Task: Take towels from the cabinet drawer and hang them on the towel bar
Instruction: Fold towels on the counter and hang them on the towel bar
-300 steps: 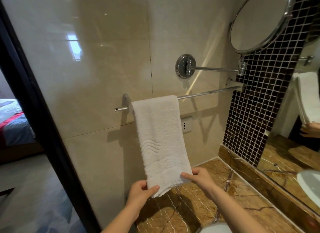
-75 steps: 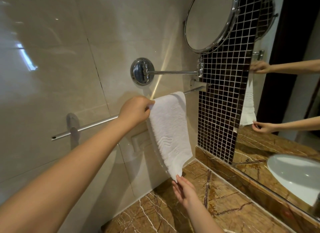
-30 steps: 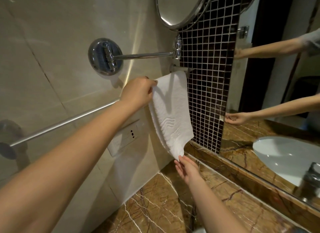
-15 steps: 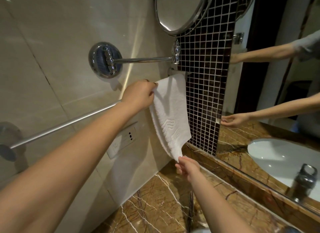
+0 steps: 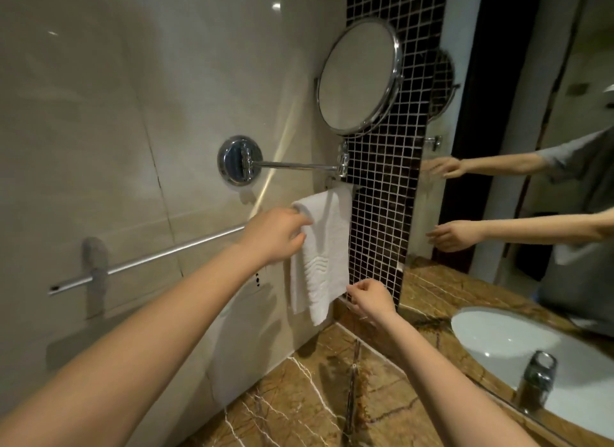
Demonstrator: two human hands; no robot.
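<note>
The left hand [image 5: 275, 237] hangs in front of the upper left corner of the white towel [image 5: 327, 247], fingers loosely curled and relaxed, closing on nothing; whether they brush the cloth cannot be told. The right hand [image 5: 370, 298], toward 5 o'clock of the towel, is just beside its lower right edge, thumb and fingers slack, not pinching it. The towel is draped over the right end of the towel bar [image 5: 172, 248], its right side close against the dark mosaic tiles [image 5: 382, 214]; the bar runs bare from there out toward 9 o'clock. A round mirror [image 5: 357, 77] on a chrome arm sits at 1 o'clock above the towel. At 3 o'clock the wall mirror [image 5: 531, 97] reflects both hands with fingers spread. The brown marble surface [image 5: 299, 403] lies at 6 o'clock, the white sink [image 5: 498, 340] at 4 o'clock.
</note>
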